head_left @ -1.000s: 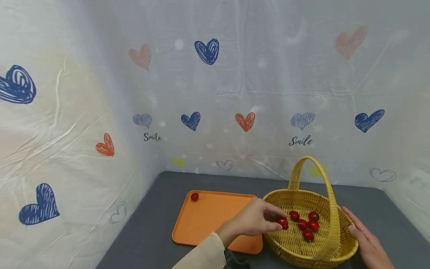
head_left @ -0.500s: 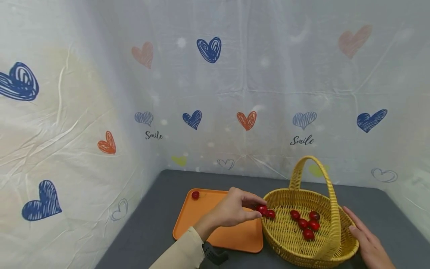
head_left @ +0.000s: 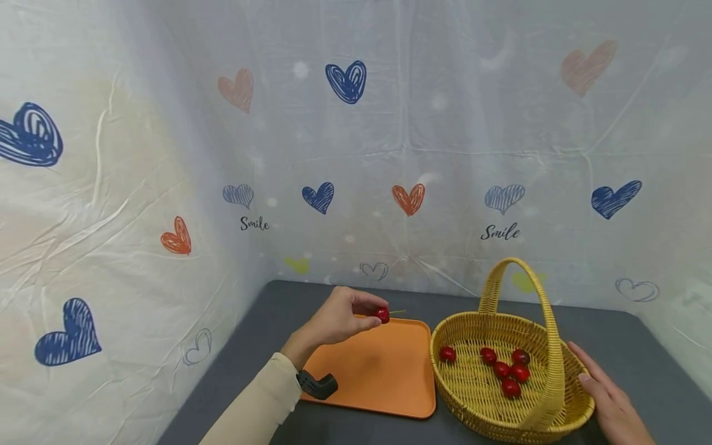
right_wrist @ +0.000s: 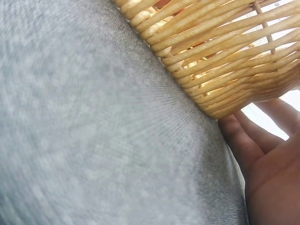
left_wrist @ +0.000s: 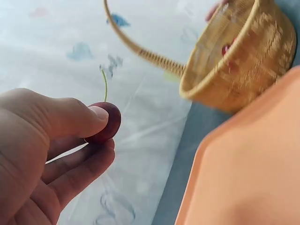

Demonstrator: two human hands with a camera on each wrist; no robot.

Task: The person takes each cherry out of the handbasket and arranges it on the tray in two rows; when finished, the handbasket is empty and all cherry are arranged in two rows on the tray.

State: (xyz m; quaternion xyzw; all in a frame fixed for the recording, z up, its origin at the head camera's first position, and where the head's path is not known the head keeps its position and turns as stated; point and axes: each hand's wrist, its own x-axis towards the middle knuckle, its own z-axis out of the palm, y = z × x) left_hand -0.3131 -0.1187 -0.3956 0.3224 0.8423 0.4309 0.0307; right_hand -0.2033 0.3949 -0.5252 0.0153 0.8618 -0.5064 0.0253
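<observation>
My left hand (head_left: 339,316) pinches a dark red cherry (head_left: 382,315) between thumb and fingertips, above the far part of an orange tray (head_left: 384,377). In the left wrist view the cherry (left_wrist: 110,124) has its thin green stem pointing up. To the tray's right stands a yellow wicker basket (head_left: 473,420) with a tall arched handle. Several cherries lie inside it, one (head_left: 447,354) apart near the left wall. My right hand (head_left: 612,402) holds the basket's right side, thumb at the rim and fingers along the outside; the right wrist view shows those fingers (right_wrist: 241,140) against the weave.
A dark grey tabletop (head_left: 233,395) bears the tray and basket. White curtains with printed hearts (head_left: 408,199) enclose the back and sides. The basket's handle (head_left: 514,262) rises above its rim.
My left hand has lifted the cherry out of the basket and carried it left over the tray, now covering the cherry seen at the tray's far left. The right hand and basket stay put.
</observation>
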